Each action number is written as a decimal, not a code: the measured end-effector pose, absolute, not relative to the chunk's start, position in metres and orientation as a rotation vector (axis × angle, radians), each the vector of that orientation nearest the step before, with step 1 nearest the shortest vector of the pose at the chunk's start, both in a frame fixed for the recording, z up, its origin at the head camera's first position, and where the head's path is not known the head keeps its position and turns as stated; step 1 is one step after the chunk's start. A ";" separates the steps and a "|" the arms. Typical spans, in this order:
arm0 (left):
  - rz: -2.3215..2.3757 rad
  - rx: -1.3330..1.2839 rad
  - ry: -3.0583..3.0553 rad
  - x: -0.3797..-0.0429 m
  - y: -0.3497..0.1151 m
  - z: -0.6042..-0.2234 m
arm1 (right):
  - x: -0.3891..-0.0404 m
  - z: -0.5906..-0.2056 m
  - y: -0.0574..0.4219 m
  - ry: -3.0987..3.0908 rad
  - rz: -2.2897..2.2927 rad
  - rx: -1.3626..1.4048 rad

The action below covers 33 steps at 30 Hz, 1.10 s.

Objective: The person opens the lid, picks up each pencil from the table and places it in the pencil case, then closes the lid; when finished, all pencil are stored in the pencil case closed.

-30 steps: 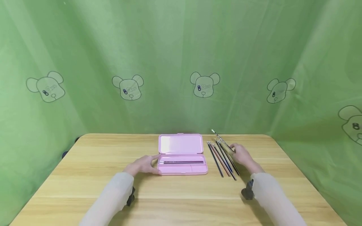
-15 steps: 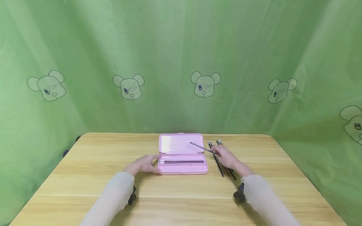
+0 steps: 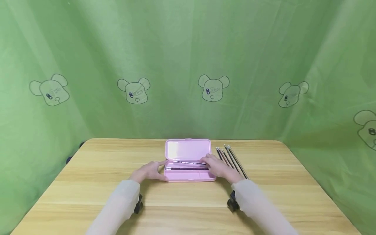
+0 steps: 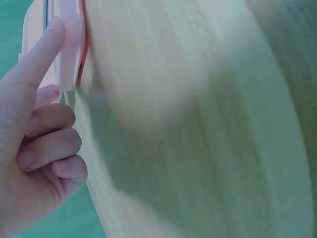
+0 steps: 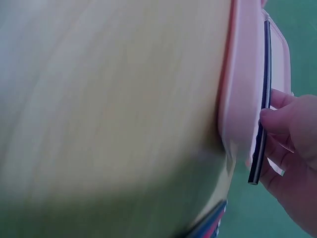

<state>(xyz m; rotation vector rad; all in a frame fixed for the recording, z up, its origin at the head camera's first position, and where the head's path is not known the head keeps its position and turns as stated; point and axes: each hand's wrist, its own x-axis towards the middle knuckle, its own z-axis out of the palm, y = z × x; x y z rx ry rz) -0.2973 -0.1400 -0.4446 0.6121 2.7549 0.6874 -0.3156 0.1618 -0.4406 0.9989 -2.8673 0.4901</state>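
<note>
A pink pencil case (image 3: 182, 176) lies on the table with its lid (image 3: 189, 148) folded back. Several dark pencils (image 3: 188, 168) lie lengthwise in its rear compartment. My left hand (image 3: 149, 170) holds the case's left end between thumb and index finger; the left wrist view shows the other fingers curled. With thumb and fingers, my right hand (image 3: 217, 167) pinches a dark patterned pencil (image 3: 188, 162) near its right end, over the back of the case. In the right wrist view this pencil (image 5: 268, 64) runs along the case, its dark end sticking out past the thumb.
Several loose pencils (image 3: 235, 160) lie slanted on the wooden table (image 3: 182, 209) just right of the case, partly hidden by my right hand and wrist. A green curtain (image 3: 176, 120) with bear-head outlines stands behind the table.
My right hand has carried the pencil leftward from the loose pencils to over the open case, turning it nearly parallel to those inside. The left hand has stayed at the case's left end.
</note>
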 end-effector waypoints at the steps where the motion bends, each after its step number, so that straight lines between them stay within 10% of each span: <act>1: 0.685 0.616 2.756 -0.297 -0.140 -0.445 | -0.317 -0.441 0.158 -2.868 0.475 1.006; 33: 0.682 0.567 2.742 -0.296 -0.139 -0.440 | -0.324 -0.449 0.137 -2.939 0.465 1.023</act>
